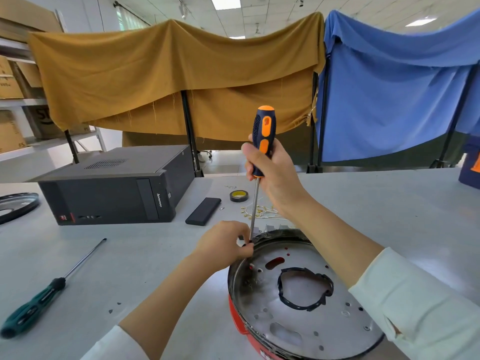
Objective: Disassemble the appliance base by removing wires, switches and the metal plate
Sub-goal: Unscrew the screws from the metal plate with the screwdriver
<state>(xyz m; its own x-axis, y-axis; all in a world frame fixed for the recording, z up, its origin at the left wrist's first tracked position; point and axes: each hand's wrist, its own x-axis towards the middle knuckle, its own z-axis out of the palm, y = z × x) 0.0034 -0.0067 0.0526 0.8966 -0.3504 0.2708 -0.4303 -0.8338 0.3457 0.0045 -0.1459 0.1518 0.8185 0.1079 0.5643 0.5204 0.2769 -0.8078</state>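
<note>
Right hand (272,172): wraps the orange-and-black handle of a long screwdriver (261,152), held upright, tip down at the far-left rim of the appliance base (241,323).
Left hand (226,245): fingertips pinch together around the shaft's lower end, steadying it; what sits beneath is hidden.
Step in hand: seemingly a rim screw being loosened, judging by the grip.
Next move: likely needs downward pressure and a square tip.
Appliance base: round, red-walled, near the table's (135,255) front edge.
Metal plate (306,318): shiny disc, punched holes, still seated.
Black gasket (304,289): ragged rubbery ring on the plate.
Loose wires (259,213): pale, brass-tipped, behind the base.
</note>
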